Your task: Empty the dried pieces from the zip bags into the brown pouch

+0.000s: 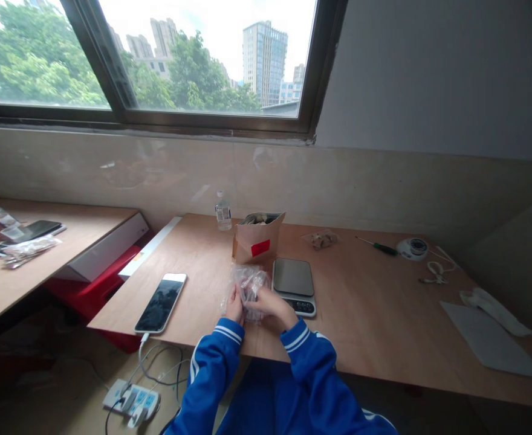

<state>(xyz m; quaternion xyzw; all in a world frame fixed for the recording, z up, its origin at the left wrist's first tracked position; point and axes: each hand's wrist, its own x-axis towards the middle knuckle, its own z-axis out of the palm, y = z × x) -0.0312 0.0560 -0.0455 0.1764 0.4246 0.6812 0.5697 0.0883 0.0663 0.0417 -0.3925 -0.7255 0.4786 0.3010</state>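
Observation:
Both of my hands are at a bunched clear plastic bag [252,279] near the table's front edge. My left hand [234,305] is closed on the bag's left side. From the right, my right hand [267,301] reaches in with its fingers bent against the plastic; its fingertips are partly hidden. Just behind the bag stands an open brown paper pouch [259,238] with a red label, its contents showing at the top. A digital kitchen scale [293,277] lies right beside my right hand, with nothing on its plate.
A plugged-in phone [161,304] lies at left, its cable hanging over the edge towards a power strip [132,402]. Behind are a water bottle [223,212] and a small filled plastic bag [323,240]. A screwdriver [381,247] and dome camera [413,248] lie right.

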